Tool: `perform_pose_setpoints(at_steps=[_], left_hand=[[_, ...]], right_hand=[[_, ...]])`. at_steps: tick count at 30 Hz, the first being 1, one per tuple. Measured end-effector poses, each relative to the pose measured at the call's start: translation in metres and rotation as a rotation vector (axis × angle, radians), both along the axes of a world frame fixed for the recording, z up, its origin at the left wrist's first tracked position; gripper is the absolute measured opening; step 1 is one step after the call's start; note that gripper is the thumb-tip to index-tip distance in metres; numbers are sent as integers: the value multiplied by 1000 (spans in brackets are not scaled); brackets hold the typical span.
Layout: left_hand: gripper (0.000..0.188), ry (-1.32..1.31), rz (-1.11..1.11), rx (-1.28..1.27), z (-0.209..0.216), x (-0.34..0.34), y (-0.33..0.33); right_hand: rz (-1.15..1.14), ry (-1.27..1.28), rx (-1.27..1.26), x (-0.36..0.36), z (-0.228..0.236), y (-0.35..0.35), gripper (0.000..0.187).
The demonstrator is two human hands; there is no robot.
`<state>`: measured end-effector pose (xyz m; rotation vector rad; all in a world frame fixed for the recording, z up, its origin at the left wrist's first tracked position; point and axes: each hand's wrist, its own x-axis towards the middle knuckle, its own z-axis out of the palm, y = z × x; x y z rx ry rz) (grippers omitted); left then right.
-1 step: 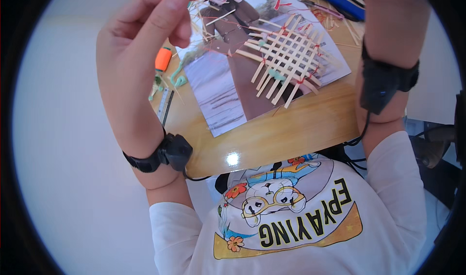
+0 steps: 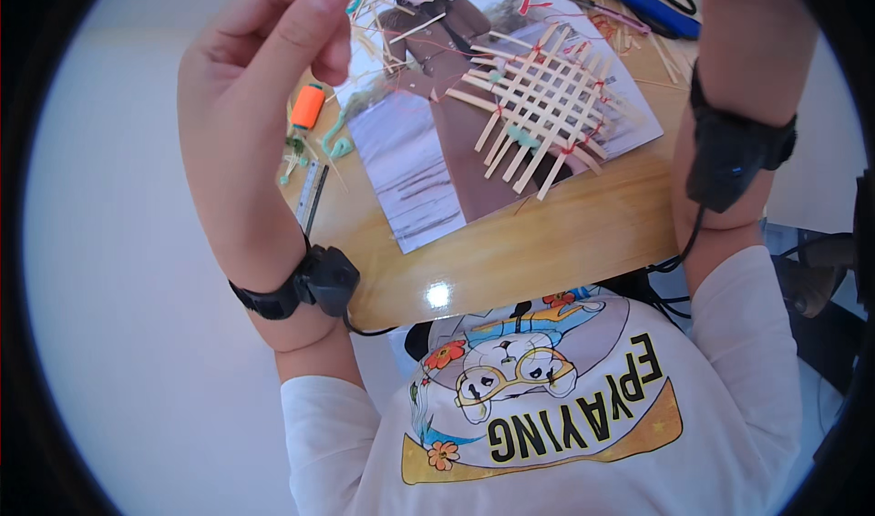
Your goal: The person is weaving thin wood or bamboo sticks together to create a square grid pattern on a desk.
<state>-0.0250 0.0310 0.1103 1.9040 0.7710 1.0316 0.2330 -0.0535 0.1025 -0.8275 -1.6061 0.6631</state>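
My left hand (image 2: 283,51) is raised at the upper left, thumb and forefinger pinched together near the top edge. What the pinch holds, if anything, I cannot make out. My right hand (image 2: 756,24) reaches past the top right edge, and its fingers are out of sight. Between the hands lies a woven lattice of pale wooden strips (image 2: 547,106), tied at several crossings with red thread and dotted with light green bits. It rests on a printed photo sheet (image 2: 401,179). Fine red threads run from the lattice toward my left hand.
An orange thread spool (image 2: 308,106), a curl of green yarn (image 2: 339,145) and a ruler (image 2: 308,192) lie left of the sheet on the wooden table (image 2: 529,252). Blue-handled pliers (image 2: 643,4) and loose strips (image 2: 673,58) are at the upper right. Each wrist wears a black strapped device.
My right wrist sits slightly farther right and lower. My left hand has barely shifted, its pinch unchanged. The lattice and sheet appear a few pixels over in the picture.
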Motion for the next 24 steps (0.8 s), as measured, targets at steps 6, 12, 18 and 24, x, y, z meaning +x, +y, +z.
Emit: perform_pose_setpoints(at_steps=[6, 12, 18, 24], left_hand=[[25, 16, -69, -45, 14, -25, 30], [26, 40, -121, -90, 18, -32, 33], [26, 2, 26, -115, 19, -41, 38], [26, 30, -30, -132, 26, -54, 42]], right_hand=[[147, -89, 10, -14, -14, -27, 20], [169, -123, 17, -21, -22, -34, 21], [155, -118, 34, -15, -21, -31, 22], [153, -127, 41, -14, -24, -32, 23]])
